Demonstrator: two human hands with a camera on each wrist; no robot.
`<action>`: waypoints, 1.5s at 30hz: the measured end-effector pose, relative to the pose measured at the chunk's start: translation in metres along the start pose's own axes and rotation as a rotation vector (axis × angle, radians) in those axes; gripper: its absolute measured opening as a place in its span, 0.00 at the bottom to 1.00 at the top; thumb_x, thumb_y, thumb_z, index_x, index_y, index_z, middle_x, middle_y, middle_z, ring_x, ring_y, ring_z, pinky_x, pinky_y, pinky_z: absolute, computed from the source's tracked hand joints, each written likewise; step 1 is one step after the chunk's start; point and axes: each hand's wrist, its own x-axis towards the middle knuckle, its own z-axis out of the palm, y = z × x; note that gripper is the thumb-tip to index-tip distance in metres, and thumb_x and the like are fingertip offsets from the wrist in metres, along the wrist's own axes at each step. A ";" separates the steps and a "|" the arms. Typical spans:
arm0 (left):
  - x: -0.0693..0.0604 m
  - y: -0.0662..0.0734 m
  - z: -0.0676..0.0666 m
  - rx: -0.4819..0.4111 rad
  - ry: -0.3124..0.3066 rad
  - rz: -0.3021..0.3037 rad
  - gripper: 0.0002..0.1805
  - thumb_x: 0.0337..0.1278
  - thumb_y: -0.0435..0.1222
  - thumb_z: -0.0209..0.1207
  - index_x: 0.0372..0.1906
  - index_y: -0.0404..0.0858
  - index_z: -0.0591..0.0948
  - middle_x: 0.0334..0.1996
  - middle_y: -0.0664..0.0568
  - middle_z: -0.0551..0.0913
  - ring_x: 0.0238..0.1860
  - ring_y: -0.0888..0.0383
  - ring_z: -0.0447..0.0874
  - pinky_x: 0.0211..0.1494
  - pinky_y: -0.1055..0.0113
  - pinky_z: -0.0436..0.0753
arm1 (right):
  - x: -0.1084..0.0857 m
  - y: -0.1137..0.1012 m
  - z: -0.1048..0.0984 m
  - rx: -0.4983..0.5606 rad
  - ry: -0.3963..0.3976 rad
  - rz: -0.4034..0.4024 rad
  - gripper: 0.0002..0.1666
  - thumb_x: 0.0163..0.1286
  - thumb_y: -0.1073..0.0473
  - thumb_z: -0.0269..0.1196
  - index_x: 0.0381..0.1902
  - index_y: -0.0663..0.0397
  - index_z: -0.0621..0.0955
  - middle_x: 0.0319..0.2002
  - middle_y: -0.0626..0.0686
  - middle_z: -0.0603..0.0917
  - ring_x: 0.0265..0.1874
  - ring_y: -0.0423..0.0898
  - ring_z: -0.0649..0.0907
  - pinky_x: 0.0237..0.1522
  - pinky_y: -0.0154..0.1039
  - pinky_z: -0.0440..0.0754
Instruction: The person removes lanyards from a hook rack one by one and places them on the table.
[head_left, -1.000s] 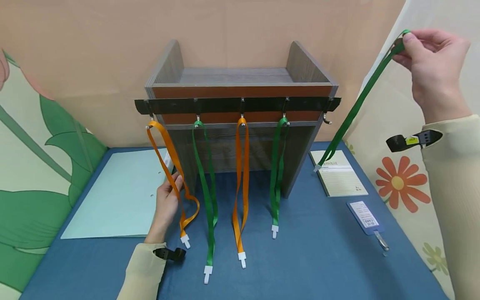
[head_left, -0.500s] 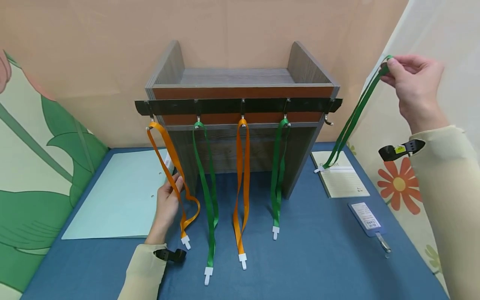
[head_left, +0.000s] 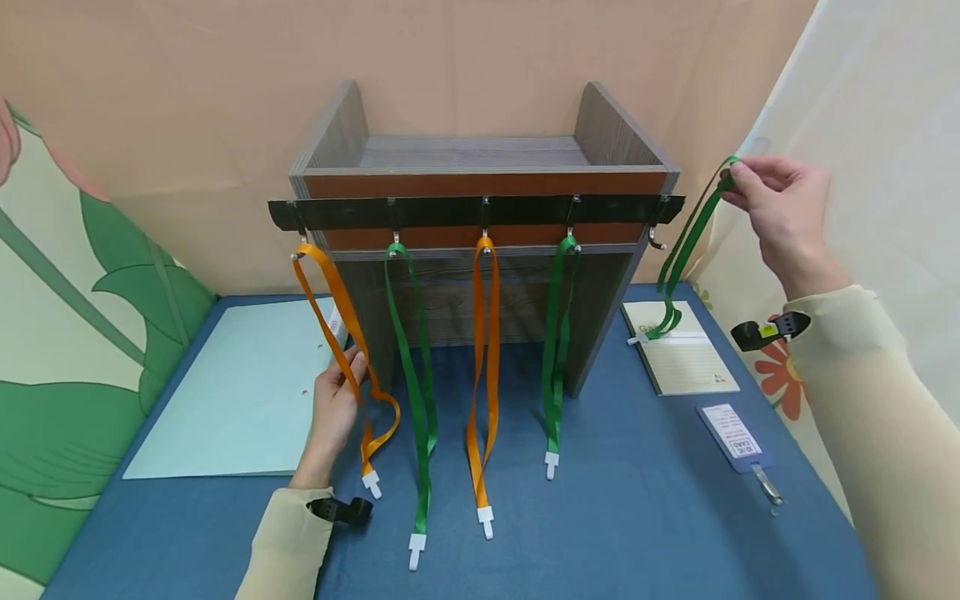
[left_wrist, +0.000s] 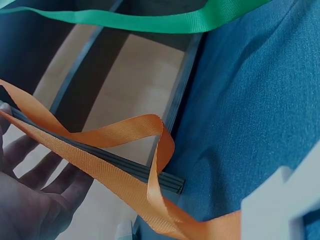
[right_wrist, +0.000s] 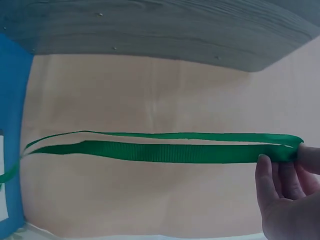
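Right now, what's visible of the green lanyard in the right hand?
The green lanyard is a flat, ribbed loop that looks like woven ribbon, with a white clip at its lower end. The right hand pinches its top; it slants down leftward, two strands parted, curving near the bottom. That end overlaps the notebook in the head view; contact is unclear.

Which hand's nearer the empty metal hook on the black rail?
Right. Right hand, pinching a green ribbon lanyard, is right of the hook; left hand is lower, at the left side of the grey wood-grain rack.
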 end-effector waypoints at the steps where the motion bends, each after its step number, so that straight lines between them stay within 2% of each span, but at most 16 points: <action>1: 0.001 -0.003 0.000 -0.003 0.001 -0.002 0.18 0.71 0.33 0.49 0.58 0.26 0.75 0.49 0.33 0.78 0.46 0.51 0.76 0.49 0.71 0.73 | -0.001 0.003 0.000 -0.005 -0.005 0.003 0.21 0.51 0.62 0.73 0.44 0.66 0.84 0.39 0.57 0.84 0.35 0.47 0.85 0.39 0.35 0.78; 5: 0.005 -0.016 -0.001 0.003 -0.001 -0.007 0.19 0.72 0.34 0.48 0.60 0.27 0.74 0.52 0.33 0.77 0.51 0.44 0.75 0.51 0.72 0.73 | -0.006 0.014 -0.001 -0.020 -0.018 0.011 0.21 0.52 0.62 0.72 0.45 0.65 0.84 0.41 0.57 0.84 0.35 0.47 0.85 0.40 0.35 0.78; 8: 0.005 -0.019 -0.001 0.011 0.001 -0.003 0.20 0.72 0.36 0.48 0.61 0.28 0.74 0.53 0.34 0.77 0.52 0.43 0.76 0.51 0.71 0.74 | -0.011 0.021 -0.003 -0.036 -0.023 0.015 0.22 0.53 0.61 0.72 0.46 0.65 0.84 0.41 0.57 0.84 0.35 0.47 0.85 0.40 0.34 0.77; 16: 0.004 -0.019 -0.001 0.016 0.011 0.001 0.20 0.72 0.38 0.49 0.60 0.30 0.76 0.51 0.37 0.79 0.48 0.49 0.78 0.50 0.69 0.75 | -0.023 0.035 -0.015 -0.084 -0.046 -0.020 0.20 0.58 0.61 0.69 0.46 0.67 0.83 0.37 0.55 0.85 0.34 0.47 0.85 0.39 0.34 0.78; 20: 0.004 -0.016 -0.001 0.019 0.019 -0.010 0.19 0.72 0.36 0.49 0.59 0.28 0.76 0.50 0.35 0.79 0.44 0.55 0.75 0.47 0.69 0.73 | -0.029 0.045 -0.021 -0.174 -0.053 -0.019 0.21 0.60 0.60 0.68 0.48 0.69 0.82 0.37 0.54 0.85 0.34 0.45 0.85 0.39 0.32 0.78; 25: 0.003 -0.006 0.000 0.019 0.022 -0.043 0.19 0.71 0.34 0.49 0.58 0.26 0.75 0.49 0.33 0.79 0.43 0.56 0.77 0.47 0.70 0.75 | -0.033 0.063 -0.028 -0.398 -0.054 -0.004 0.24 0.64 0.56 0.64 0.53 0.67 0.80 0.40 0.52 0.85 0.34 0.42 0.85 0.40 0.28 0.78; 30: 0.003 -0.013 0.000 0.027 0.023 -0.020 0.20 0.72 0.37 0.49 0.60 0.30 0.76 0.49 0.35 0.79 0.43 0.55 0.80 0.47 0.69 0.75 | -0.031 0.085 -0.034 -0.610 -0.032 -0.008 0.24 0.68 0.52 0.61 0.54 0.64 0.80 0.43 0.53 0.84 0.35 0.41 0.84 0.40 0.28 0.78; 33: 0.003 -0.010 0.000 0.025 0.022 -0.019 0.20 0.72 0.38 0.49 0.60 0.29 0.75 0.50 0.35 0.79 0.45 0.51 0.79 0.48 0.69 0.75 | -0.027 0.099 -0.035 -0.648 -0.032 0.006 0.24 0.68 0.52 0.60 0.54 0.64 0.79 0.43 0.54 0.84 0.36 0.42 0.84 0.40 0.29 0.78; 37: 0.003 -0.010 0.000 0.024 0.015 -0.029 0.20 0.72 0.37 0.49 0.61 0.29 0.75 0.51 0.36 0.79 0.47 0.50 0.78 0.49 0.69 0.74 | -0.025 0.117 -0.035 -0.685 -0.031 0.028 0.24 0.69 0.51 0.60 0.54 0.64 0.80 0.45 0.58 0.82 0.38 0.45 0.83 0.41 0.31 0.79; 38: 0.003 -0.015 0.000 0.031 0.014 -0.027 0.20 0.72 0.38 0.49 0.61 0.30 0.75 0.51 0.36 0.79 0.47 0.52 0.77 0.49 0.68 0.74 | -0.024 0.121 -0.035 -0.701 -0.031 0.032 0.24 0.69 0.51 0.59 0.54 0.64 0.80 0.46 0.59 0.82 0.38 0.46 0.83 0.41 0.31 0.79; 40: 0.004 -0.020 -0.001 0.040 0.016 -0.016 0.21 0.72 0.39 0.49 0.61 0.32 0.75 0.51 0.37 0.79 0.46 0.55 0.77 0.49 0.68 0.74 | -0.023 0.129 -0.036 -0.730 -0.030 0.040 0.24 0.69 0.51 0.59 0.54 0.65 0.80 0.47 0.62 0.81 0.38 0.46 0.83 0.40 0.30 0.79; 45: 0.004 -0.019 -0.002 0.035 0.006 -0.032 0.21 0.72 0.40 0.49 0.61 0.32 0.75 0.51 0.37 0.79 0.50 0.50 0.77 0.50 0.70 0.74 | -0.022 0.151 -0.037 -0.749 -0.051 0.079 0.23 0.70 0.52 0.59 0.52 0.66 0.80 0.46 0.64 0.81 0.38 0.51 0.83 0.33 0.25 0.78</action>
